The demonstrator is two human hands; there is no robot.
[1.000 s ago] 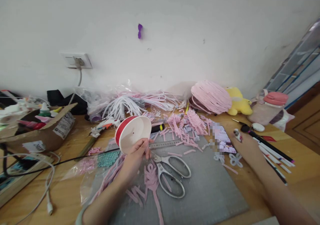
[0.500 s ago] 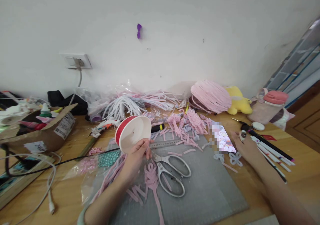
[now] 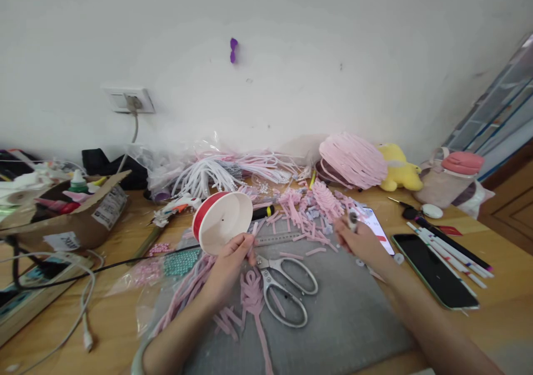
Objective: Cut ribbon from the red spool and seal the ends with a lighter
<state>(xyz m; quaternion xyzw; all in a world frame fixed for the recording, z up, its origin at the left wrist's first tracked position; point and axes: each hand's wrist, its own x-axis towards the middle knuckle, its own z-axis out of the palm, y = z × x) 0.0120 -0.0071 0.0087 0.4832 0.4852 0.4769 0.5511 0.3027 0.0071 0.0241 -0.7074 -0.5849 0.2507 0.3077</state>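
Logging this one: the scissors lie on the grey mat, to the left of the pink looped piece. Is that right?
Not quite: the side is wrong. The head view shows the scissors on the grey mat, to the right of the pink looped piece.

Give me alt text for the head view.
Left hand pinching a pale strip beside scissors on a gray mat, right hand near a lit phone. Pink strips lie scattered around, a red-and-white tub close by.
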